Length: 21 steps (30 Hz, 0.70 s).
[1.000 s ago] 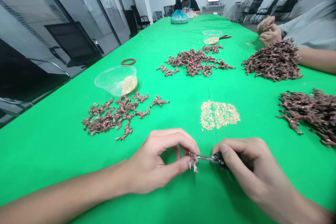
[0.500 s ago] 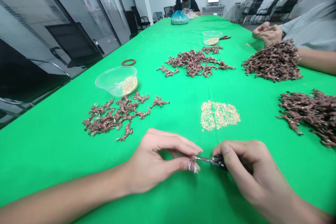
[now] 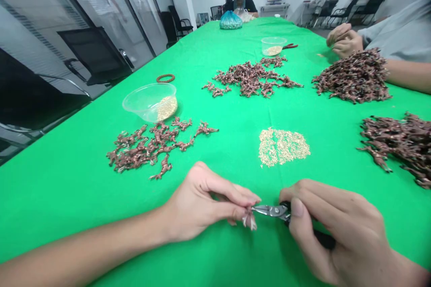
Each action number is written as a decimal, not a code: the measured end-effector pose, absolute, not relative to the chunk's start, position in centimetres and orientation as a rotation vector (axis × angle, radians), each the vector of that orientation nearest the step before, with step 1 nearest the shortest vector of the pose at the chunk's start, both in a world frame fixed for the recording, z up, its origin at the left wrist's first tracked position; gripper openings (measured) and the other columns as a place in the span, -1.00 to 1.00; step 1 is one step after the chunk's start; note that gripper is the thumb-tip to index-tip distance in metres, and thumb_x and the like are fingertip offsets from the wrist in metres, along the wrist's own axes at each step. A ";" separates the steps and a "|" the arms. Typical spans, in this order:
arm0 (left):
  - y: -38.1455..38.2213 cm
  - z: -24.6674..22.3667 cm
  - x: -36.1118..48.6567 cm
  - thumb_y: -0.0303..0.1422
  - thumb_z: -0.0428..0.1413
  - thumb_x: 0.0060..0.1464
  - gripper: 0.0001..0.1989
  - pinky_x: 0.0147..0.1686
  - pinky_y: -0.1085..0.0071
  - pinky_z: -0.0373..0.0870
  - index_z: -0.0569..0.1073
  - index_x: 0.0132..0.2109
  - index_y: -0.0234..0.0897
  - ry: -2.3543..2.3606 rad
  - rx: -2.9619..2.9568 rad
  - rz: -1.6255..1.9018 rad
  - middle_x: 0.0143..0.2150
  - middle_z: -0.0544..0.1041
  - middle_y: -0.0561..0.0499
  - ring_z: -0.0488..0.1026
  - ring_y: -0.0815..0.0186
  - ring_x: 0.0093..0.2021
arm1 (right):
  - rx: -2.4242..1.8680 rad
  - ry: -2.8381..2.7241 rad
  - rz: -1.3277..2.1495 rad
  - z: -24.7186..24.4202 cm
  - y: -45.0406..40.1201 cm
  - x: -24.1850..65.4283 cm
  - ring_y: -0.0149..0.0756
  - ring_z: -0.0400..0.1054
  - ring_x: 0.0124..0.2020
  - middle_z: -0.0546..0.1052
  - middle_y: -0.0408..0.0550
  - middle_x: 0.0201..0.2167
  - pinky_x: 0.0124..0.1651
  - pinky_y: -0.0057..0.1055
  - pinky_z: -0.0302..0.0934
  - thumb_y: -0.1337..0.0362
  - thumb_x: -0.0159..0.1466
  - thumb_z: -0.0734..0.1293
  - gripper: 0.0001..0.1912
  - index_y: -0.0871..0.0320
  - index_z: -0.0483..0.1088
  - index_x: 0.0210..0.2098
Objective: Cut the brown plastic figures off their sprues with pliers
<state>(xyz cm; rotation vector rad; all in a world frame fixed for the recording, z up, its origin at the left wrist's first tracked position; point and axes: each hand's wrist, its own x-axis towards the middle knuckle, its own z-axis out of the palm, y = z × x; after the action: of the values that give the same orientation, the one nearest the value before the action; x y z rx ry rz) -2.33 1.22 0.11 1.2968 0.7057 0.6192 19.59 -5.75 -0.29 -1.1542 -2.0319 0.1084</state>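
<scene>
My left hand (image 3: pixel 205 206) pinches a small brown figurine (image 3: pixel 249 219) between thumb and fingers, low in the middle of the view; its pale end hangs below the fingertips. My right hand (image 3: pixel 340 224) is closed round black-handled pliers (image 3: pixel 274 210), whose narrow metal tips touch or nearly touch the figurine's top. Whether the tips hold any small part is too small to tell. Beyond the hands, small gold pieces (image 3: pixel 284 147) lie spread on the green cloth (image 3: pixel 229 143). A loose group of brown figurines (image 3: pixel 144 148) lies to the left.
A clear bowl (image 3: pixel 138 101) of gold pieces and a brown ring (image 3: pixel 165 78) are at the left. More figurines (image 3: pixel 249 78) lie farther back, with large piles (image 3: pixel 353 76) at the right. Another person's hands (image 3: pixel 345 41) are beside them. A second bowl (image 3: pixel 274 45) stands beyond.
My right hand has turned and shifted slightly right and down, showing more of the pliers. The figurine in my left hand has dropped slightly in view. A blurred figure now shows behind the glass.
</scene>
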 end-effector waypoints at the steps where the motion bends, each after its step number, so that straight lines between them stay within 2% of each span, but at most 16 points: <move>1: 1.2 0.1 -2.4 -0.53 0.35 -0.05 -0.90 -0.40 0.36 0.66 0.70 -0.32 -0.29 0.699 1.293 0.617 -0.25 0.69 -0.14 0.67 0.14 -0.37 | -1.157 -2.033 0.119 -0.2 -5.7 19.6 -0.40 0.31 -0.57 0.45 -0.10 -0.54 -0.50 -0.40 0.15 0.50 0.24 0.23 -0.85 0.15 0.33 -0.37; 5: 1.2 0.3 -2.3 -0.59 0.32 -0.04 -0.87 -0.40 0.40 0.65 0.69 -0.33 -0.30 0.652 1.273 0.633 -0.24 0.70 -0.12 0.67 0.18 -0.38 | -1.195 -2.014 0.199 0.0 -5.4 19.5 -0.46 0.21 -0.62 0.35 -0.17 -0.60 -0.54 -0.42 0.08 0.47 0.28 0.21 -0.82 0.15 0.33 -0.42; 9: 1.2 0.6 -2.2 -0.56 0.34 -0.04 -0.82 -0.35 0.43 0.64 0.65 -0.23 -0.33 0.697 1.292 0.654 -0.30 0.70 -0.10 0.66 0.24 -0.41 | -1.246 -1.953 0.318 0.0 -5.2 19.4 -0.51 0.06 -0.67 0.20 -0.25 -0.65 -0.58 -0.45 -0.03 0.42 0.32 0.19 -0.78 0.17 0.37 -0.44; 11: 1.1 0.6 -2.1 -0.54 0.37 -0.08 -0.81 -0.39 0.46 0.62 0.61 -0.25 -0.34 0.757 1.289 0.707 -0.26 0.70 -0.10 0.65 0.28 -0.43 | -1.293 -1.920 0.379 -0.1 -5.2 19.4 -0.51 0.05 -0.67 0.18 -0.26 -0.66 -0.58 -0.45 -0.04 0.39 0.33 0.18 -0.75 0.17 0.38 -0.45; 14: 0.9 0.5 -2.0 -0.55 0.37 -0.08 -0.87 -0.32 0.45 0.63 0.57 -0.39 -0.37 0.784 1.363 0.810 -0.31 0.70 -0.10 0.67 0.23 -0.33 | -1.338 -1.886 0.439 -0.3 -5.3 19.3 -0.51 0.06 -0.68 0.18 -0.26 -0.67 -0.58 -0.45 -0.06 0.36 0.35 0.19 -0.74 0.17 0.39 -0.46; 17: 0.7 0.5 -2.0 -0.57 0.35 -0.04 -0.90 -0.21 0.41 0.64 0.58 -0.40 -0.36 0.780 1.457 0.888 -0.44 0.69 -0.06 0.67 0.16 -0.20 | -1.360 -1.854 0.465 -0.6 -5.4 19.3 -0.51 0.06 -0.68 0.18 -0.26 -0.68 -0.58 -0.45 -0.07 0.35 0.35 0.19 -0.72 0.16 0.39 -0.47; 21: 0.5 0.6 -1.9 -0.57 0.34 -0.03 -0.85 -0.36 0.47 0.64 0.60 -0.27 -0.33 0.808 1.436 0.914 -0.31 0.71 -0.05 0.67 0.24 -0.36 | -1.378 -1.809 0.468 -0.7 -5.3 19.1 -0.50 0.06 -0.69 0.17 -0.27 -0.68 -0.59 -0.45 -0.07 0.33 0.35 0.19 -0.70 0.16 0.39 -0.49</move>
<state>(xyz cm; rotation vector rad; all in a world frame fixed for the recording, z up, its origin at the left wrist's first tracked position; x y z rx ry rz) -1.92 0.55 0.59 1.4364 0.8077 0.9143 19.09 -5.32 -0.71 -1.3777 -1.8091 0.4677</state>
